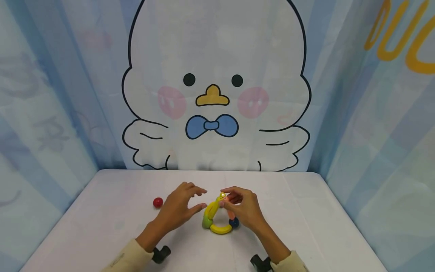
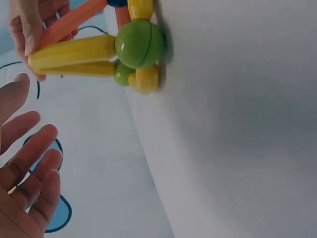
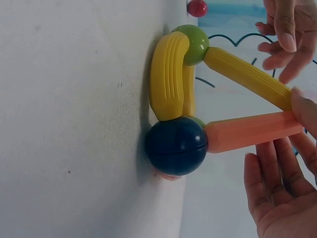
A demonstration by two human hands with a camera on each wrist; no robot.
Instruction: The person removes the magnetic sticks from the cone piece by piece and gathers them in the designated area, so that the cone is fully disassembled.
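While the leaning rods [image 3: 250, 131] are clamped by the right fingers [image 1: 236, 191], left fingers [image 2: 32, 151] apart, collapse could be caused by slippage.

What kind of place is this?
Likely a small staged booth rather than an ordinary room: pale-blue printed curtains hang at the sides, a big cartoon backdrop closes the far end, and a pale table bears a toy ball-and-rod build.
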